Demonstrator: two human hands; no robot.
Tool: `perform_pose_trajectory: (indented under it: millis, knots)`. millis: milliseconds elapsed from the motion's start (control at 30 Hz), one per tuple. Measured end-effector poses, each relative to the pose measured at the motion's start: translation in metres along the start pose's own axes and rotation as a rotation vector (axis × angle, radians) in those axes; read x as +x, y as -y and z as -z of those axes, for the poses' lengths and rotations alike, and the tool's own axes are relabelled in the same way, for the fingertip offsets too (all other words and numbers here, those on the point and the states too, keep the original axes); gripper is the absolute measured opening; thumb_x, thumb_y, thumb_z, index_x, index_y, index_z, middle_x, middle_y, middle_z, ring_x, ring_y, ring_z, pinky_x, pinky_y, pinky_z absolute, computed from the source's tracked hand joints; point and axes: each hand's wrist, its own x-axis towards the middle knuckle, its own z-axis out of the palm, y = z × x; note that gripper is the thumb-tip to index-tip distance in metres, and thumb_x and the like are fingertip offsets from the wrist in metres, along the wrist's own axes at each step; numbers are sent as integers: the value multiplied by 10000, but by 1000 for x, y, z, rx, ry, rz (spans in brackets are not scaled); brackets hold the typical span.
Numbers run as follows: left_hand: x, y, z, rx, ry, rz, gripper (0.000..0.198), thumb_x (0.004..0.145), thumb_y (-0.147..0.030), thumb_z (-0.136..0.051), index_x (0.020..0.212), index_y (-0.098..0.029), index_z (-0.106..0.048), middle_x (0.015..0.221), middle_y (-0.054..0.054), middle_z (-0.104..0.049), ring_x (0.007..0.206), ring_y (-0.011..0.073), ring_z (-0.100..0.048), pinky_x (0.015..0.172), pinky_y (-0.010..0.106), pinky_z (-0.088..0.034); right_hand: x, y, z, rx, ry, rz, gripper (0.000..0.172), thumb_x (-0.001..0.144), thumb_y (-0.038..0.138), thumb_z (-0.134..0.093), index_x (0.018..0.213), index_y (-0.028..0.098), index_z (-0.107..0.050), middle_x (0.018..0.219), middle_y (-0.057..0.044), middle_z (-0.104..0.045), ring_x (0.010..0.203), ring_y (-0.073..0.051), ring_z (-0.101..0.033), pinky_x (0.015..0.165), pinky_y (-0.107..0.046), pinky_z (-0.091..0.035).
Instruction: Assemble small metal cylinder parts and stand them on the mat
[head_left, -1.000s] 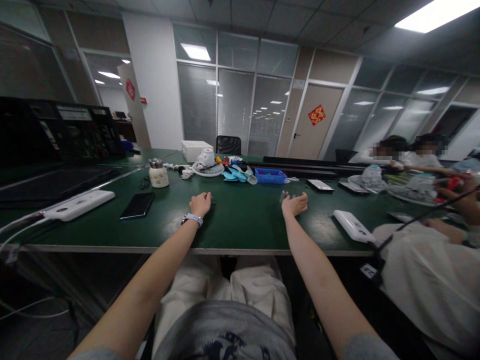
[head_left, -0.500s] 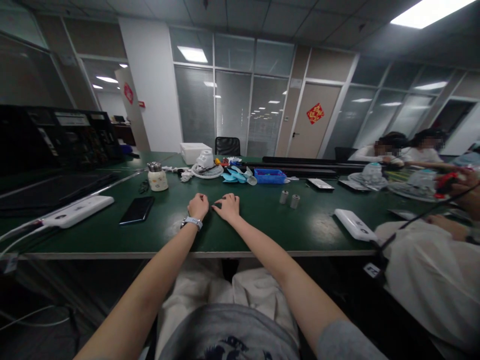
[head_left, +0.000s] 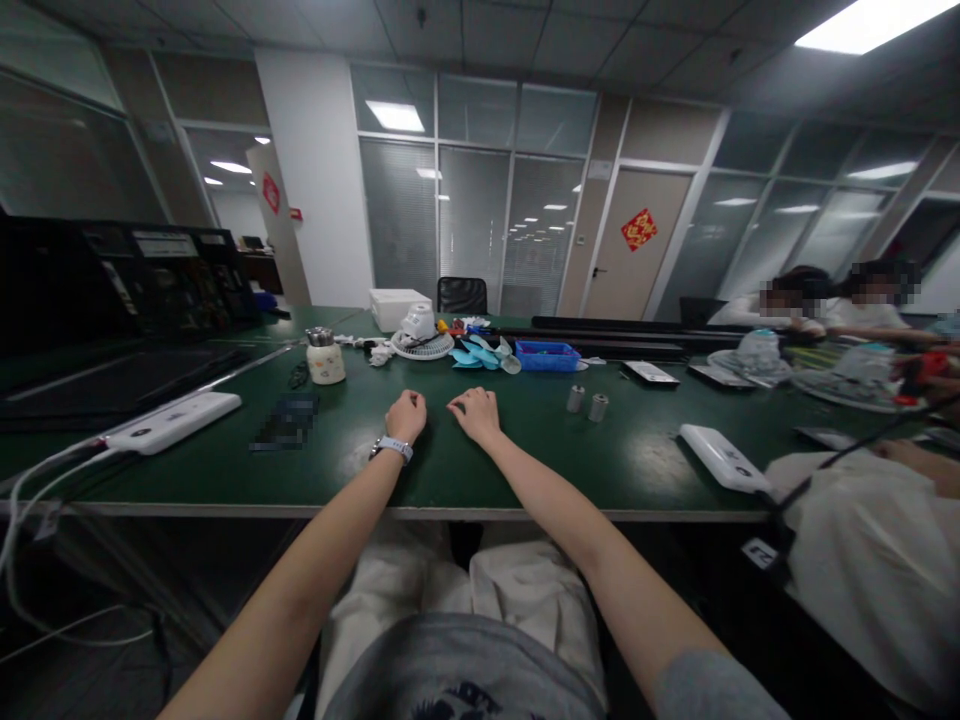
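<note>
My left hand [head_left: 407, 416], with a watch [head_left: 392, 448] on its wrist, rests on the green table with its fingers curled in. Whatever it may hold is hidden. To its right, my right hand [head_left: 478, 412] lies on the table with thumb and forefinger loosely bent and a small gap between them. I see nothing in it. Two small metal cylinders [head_left: 576, 399] stand to the right of my right hand. Beyond both hands lie light-blue fan blades [head_left: 478, 353] and a blue bin [head_left: 547, 356] with small items inside.
A patterned bottle [head_left: 325, 362], a blurred dark flat object [head_left: 286, 422] and a white power bank [head_left: 174, 421] are on the left. Behind sit a white fan part [head_left: 421, 346] and white box [head_left: 399, 308]. Another white device [head_left: 722, 457] lies right, near a seated person [head_left: 862, 530].
My hands have moved a little farther apart. The view has shifted slightly, so the table's things appear a bit farther right. The objects on the table stay where they were.
</note>
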Motion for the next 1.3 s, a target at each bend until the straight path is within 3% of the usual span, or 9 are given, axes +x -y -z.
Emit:
perform_pose_trajectory:
  millis: [100, 233, 333, 400, 500, 633, 1300]
  knots:
    - [-1, -1, -1, 19, 13, -12, 310, 910, -367, -381, 1044, -222, -620, 1009, 90, -717, 945, 242, -654, 772, 322, -451, -11, -51, 32, -51, -165, -111, 265, 951, 322, -450, 1014, 212, -683, 1048, -74, -650, 1005, -209, -496, 864, -335, -290]
    - [-8, -7, 1, 117, 20, -116, 313, 932, -354, -356, 1058, -210, -604, 968, 94, -716, 883, 233, -658, 717, 305, -441, -35, -128, 75, -193, -433, -425, 297, 958, 299, -400, 1074, 167, -640, 1083, -116, -630, 1001, -236, -497, 877, -354, -285]
    - [-20, -18, 4, 270, -10, -384, 291, 945, -322, -357, 1062, -193, -591, 949, 105, -704, 885, 227, -645, 734, 307, -421, -53, -168, 93, -258, -483, -591, 289, 946, 292, -414, 1056, 158, -645, 1076, -130, -622, 1020, -254, -501, 869, -361, -305]
    - [-29, -28, 5, 381, -10, -623, 275, 954, -287, -356, 1054, -181, -588, 944, 113, -694, 905, 227, -633, 768, 319, -403, -61, -182, 97, -261, -456, -685, 275, 936, 285, -433, 1040, 156, -653, 1060, -136, -620, 1018, -261, -516, 855, -364, -329]
    - [-38, -40, 2, 511, 48, -924, 233, 945, -203, -379, 1033, -167, -591, 896, 112, -684, 878, 226, -625, 770, 337, -382, -65, -188, 98, -225, -383, -798, 257, 926, 281, -459, 1030, 158, -658, 1053, -141, -609, 973, -255, -556, 815, -359, -373]
    - [-40, -45, -3, 562, 102, -1087, 208, 904, -112, -437, 1032, -174, -589, 886, 108, -673, 841, 207, -615, 742, 333, -369, -65, -183, 101, -159, -373, -868, 260, 925, 272, -452, 1047, 155, -649, 1082, -142, -585, 915, -232, -595, 766, -332, -416]
    - [-40, -44, -1, 583, 101, -1121, 201, 903, -111, -455, 1040, -182, -585, 886, 96, -669, 822, 190, -611, 720, 319, -354, -67, -180, 105, -134, -390, -936, 239, 907, 275, -482, 1019, 158, -657, 1018, -149, -634, 906, -259, -632, 755, -355, -465]
